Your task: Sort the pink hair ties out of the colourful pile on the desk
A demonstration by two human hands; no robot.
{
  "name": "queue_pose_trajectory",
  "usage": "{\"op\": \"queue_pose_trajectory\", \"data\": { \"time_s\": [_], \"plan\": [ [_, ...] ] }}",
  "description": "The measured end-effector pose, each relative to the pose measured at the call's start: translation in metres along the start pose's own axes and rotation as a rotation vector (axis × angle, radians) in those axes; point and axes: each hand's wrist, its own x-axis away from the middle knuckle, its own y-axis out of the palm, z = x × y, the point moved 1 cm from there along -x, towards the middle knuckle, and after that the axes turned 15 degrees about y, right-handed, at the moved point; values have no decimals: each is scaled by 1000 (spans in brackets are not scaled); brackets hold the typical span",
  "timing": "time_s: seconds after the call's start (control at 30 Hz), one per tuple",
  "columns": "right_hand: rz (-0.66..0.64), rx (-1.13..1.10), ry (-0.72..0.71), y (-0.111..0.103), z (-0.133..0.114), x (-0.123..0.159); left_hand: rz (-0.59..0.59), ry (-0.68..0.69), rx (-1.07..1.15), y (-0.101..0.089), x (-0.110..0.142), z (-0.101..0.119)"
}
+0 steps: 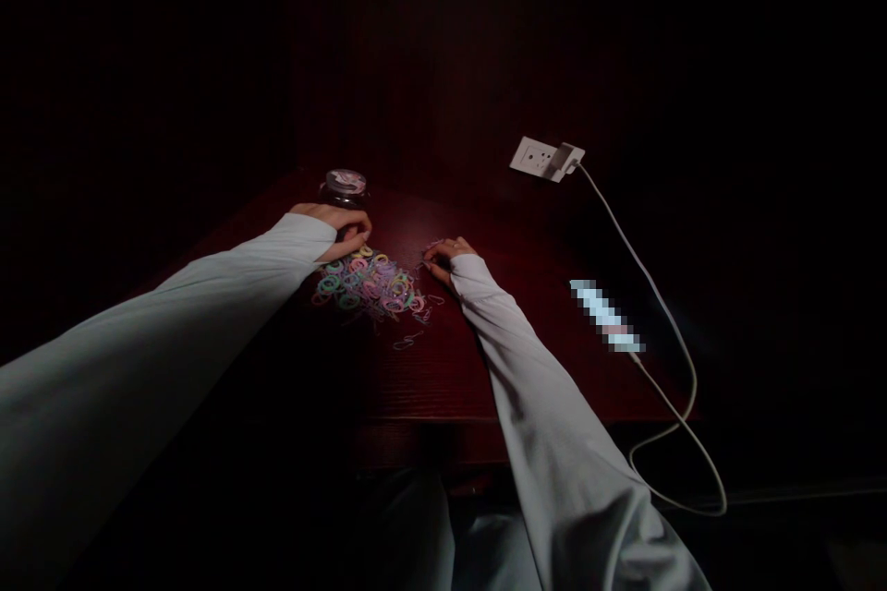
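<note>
A loose pile of small hair ties [374, 284] in pink, green, yellow and purple lies on the dark red table. Thin pale loops [406, 343] lie apart on its near side. My left hand [348, 226] is at the pile's far left edge, fingers curled in and thumb close to them; whatever is between them is hidden. To the right of the pile, my right hand [449, 255] rests low over the table with its fingers drawn together. Small purplish bits show at those fingertips, too dim to name. A dark jar [345, 188] with a patterned lid stands just beyond my left hand.
On the right of the table [430, 388] lies a pixelated bright phone-shaped object [606, 316]. A white cable [644, 272] runs from it, loops past the table's front edge and reaches a charger [566, 159] in the wall socket [532, 157]. The surroundings are very dark.
</note>
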Motion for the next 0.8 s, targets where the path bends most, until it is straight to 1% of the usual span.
{"op": "queue_pose_trajectory", "data": {
  "time_s": [0.13,0.23,0.3,0.4,0.5,0.53,0.6,0.7,0.8],
  "plan": [
    [-9,-112,-31,5,-3,-4,-2,-79,8,3,2,-4],
    [-50,-185,-37,8,-12,-1,3,-137,-2,10,1,-12],
    [-85,-224,-51,9,-21,1,-27,-168,-2,15,-1,-15],
    [-103,-258,-70,9,-30,4,-23,-187,9,17,-2,-11],
    [-35,-279,-64,6,-33,5,-8,-151,134,14,-1,1],
    [2,-287,-60,6,-34,4,-12,-125,213,13,-1,5],
    [65,-299,-58,7,-35,2,-3,-61,304,11,-1,10],
    [97,-278,-83,9,-39,1,80,68,277,10,-1,12],
    [88,-241,-143,8,-45,5,173,162,213,9,-1,8]
  ]
}}
